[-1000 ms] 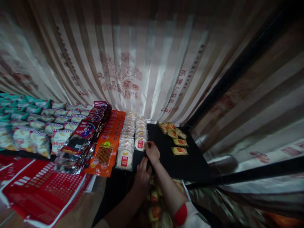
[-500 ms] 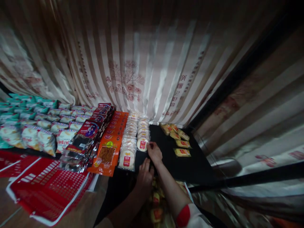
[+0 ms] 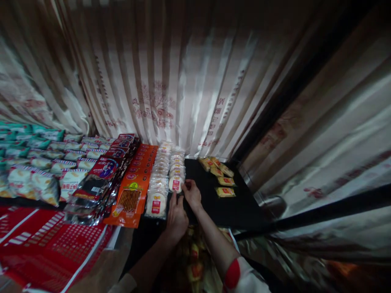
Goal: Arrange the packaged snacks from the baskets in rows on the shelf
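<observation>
Two rows of round white crackers in clear packets with red labels lie on the black tabletop. My right hand (image 3: 192, 196) has its thumb and fingers pinched at the right edge of the front cracker packet (image 3: 175, 184) in the right-hand row. Just below that packet, my left hand (image 3: 177, 216) has its fingers stretched out, their tips at its near edge. The left-hand row of cracker packets (image 3: 156, 204) lies beside my left fingers. Under my forearms are several yellow-wrapped packets (image 3: 194, 270), dim and partly covered.
Several yellow packets (image 3: 226, 192) lie at the right on the black tabletop (image 3: 210, 211). Leftward are an orange snack bag (image 3: 130, 199), stacked dark red packets (image 3: 102, 173) and puffy white bags (image 3: 45, 183). A red basket (image 3: 51, 244) stands low left. Pleated curtains (image 3: 165, 61) hang behind.
My left hand has moved up to the near edge of the front cracker packet. My right hand stays at that packet's right edge. The whole view has shifted slightly.
</observation>
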### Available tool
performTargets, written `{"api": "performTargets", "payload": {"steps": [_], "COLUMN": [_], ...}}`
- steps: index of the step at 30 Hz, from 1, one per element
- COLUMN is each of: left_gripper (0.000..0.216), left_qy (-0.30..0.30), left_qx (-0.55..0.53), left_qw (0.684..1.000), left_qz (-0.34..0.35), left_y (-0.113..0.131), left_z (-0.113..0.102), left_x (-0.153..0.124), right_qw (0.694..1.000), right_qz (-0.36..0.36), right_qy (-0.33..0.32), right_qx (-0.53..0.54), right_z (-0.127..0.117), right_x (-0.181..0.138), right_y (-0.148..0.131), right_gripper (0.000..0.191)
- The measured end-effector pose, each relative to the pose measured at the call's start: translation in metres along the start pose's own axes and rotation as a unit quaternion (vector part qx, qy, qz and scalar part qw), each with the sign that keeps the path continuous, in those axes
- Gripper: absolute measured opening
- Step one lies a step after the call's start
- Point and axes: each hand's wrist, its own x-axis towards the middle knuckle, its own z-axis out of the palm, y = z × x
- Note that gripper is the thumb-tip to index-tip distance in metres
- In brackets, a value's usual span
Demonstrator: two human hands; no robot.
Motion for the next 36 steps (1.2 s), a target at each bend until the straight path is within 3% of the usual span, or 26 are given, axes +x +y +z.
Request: {"api": "performTargets", "payload": {"steps": [4, 10, 15, 21, 25, 28, 31, 33, 36], "left_gripper": [0.058, 0.061, 0.059, 0.05, 0.042, 0.036, 0.032, 0.031, 0.028], "left_qy": [0.006, 0.016, 0.018, 0.032, -0.027, -0.088, -0.144, -0.177, -0.205], "left_qx": [0.035, 0.065, 0.057, 0.022, -0.027, -0.051, -0.058, -0.058, -0.06], "left_qw": [0.999, 0.998, 0.998, 0.997, 0.994, 0.986, 0.981, 0.976, 0.971], "left_qz": [-0.024, -0.001, 0.017, 0.06, 0.103, 0.129, 0.12, 0.109, 0.111], "left_y": [-0.004, -0.009, -0.009, -0.006, -0.009, -0.014, -0.017, -0.017, -0.015], "left_z": [0.004, 0.012, 0.011, 0.0, 0.001, 0.011, 0.023, 0.031, 0.038], "left_x": [0.014, 0.025, 0.022, -0.003, -0.034, -0.062, -0.084, -0.095, -0.106], "right_qw": [1.0, 0.999, 0.997, 0.988, 0.989, 0.993, 0.989, 0.976, 0.947], "right_qz": [-0.011, -0.026, -0.045, -0.087, -0.087, -0.081, -0.122, -0.144, -0.121], "right_qy": [0.004, 0.016, 0.042, 0.073, 0.084, 0.077, 0.032, -0.002, -0.037], "right_qx": [-0.012, -0.035, 0.036, 0.102, 0.089, 0.038, -0.07, -0.165, -0.296], "right_z": [0.001, 0.005, 0.004, -0.014, -0.045, -0.068, -0.082, -0.085, -0.083], "right_x": [0.003, 0.008, 0.003, -0.043, -0.088, -0.118, -0.143, -0.157, -0.173], "right_y": [0.002, 0.006, 0.011, 0.027, 0.056, 0.084, 0.11, 0.122, 0.13], "right_gripper": [0.02, 0.014, 0.021, 0.029, 0.031, 0.029, 0.027, 0.026, 0.028]}}
